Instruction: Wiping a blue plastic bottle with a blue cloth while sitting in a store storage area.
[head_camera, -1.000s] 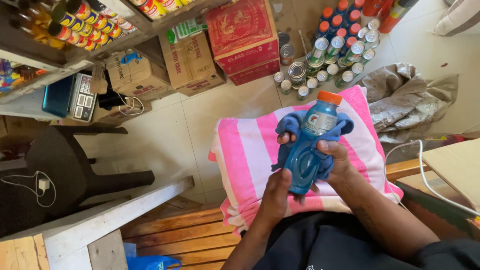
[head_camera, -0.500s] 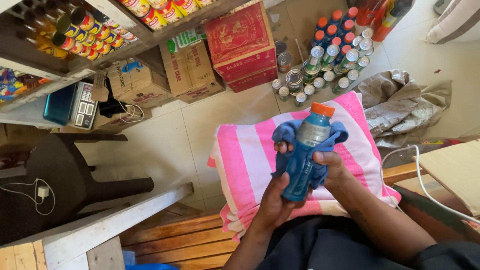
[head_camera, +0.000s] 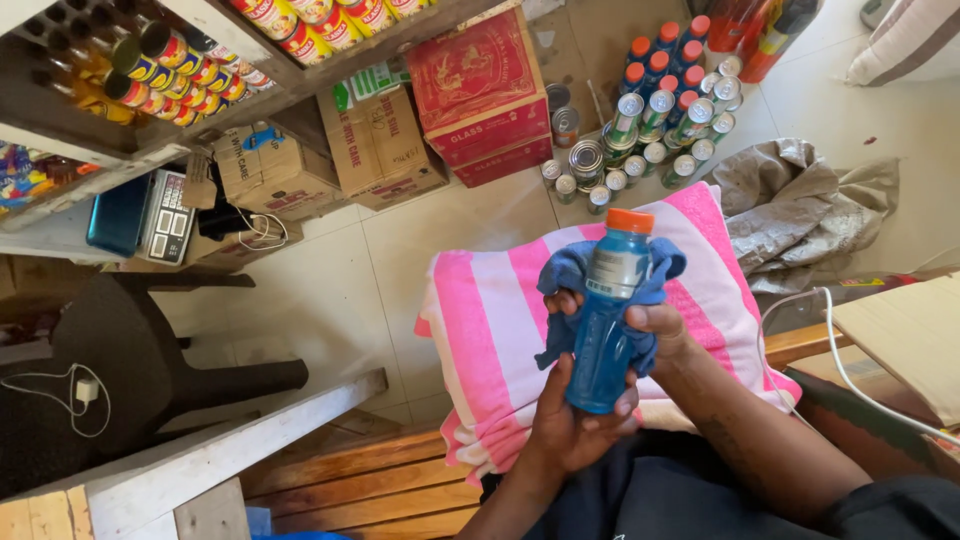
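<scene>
Two bare hands at work over a pink-and-white striped towel (head_camera: 500, 330) spread across the lap and the edge of a slatted wooden bench (head_camera: 360, 480). Left hand (head_camera: 570, 425) under and around the base of a blue plastic drink bottle with an orange cap (head_camera: 605, 320), fingers curled shut on its lower part, thumb lying up the side. Right hand (head_camera: 660, 330) closed around the bottle's middle through a crumpled blue cloth (head_camera: 565, 285), fingers wrapped from the right, cloth bunched behind the pale label and hanging down on the left. Bottle held nearly upright, tilted slightly to the right at the top, above the towel and not touching it as far as can be told. Beyond the towel, on the tiled floor, a cluster of more capped bottles and tins (head_camera: 650, 110), with a red cardboard box (head_camera: 480, 90) and a brown cardboard box (head_camera: 380, 145) standing just beside them under a shelf. Rows of coloured tins (head_camera: 190, 70) lying on that shelf at upper left. Grey crumpled cloth (head_camera: 810, 210) heaped on the floor to the right, near the towel's corner. Dark plastic chair (head_camera: 110, 370) at the left, a white charger and cable (head_camera: 85, 390) resting on its seat. White cable (head_camera: 850, 370) trailing across the lower right.
</scene>
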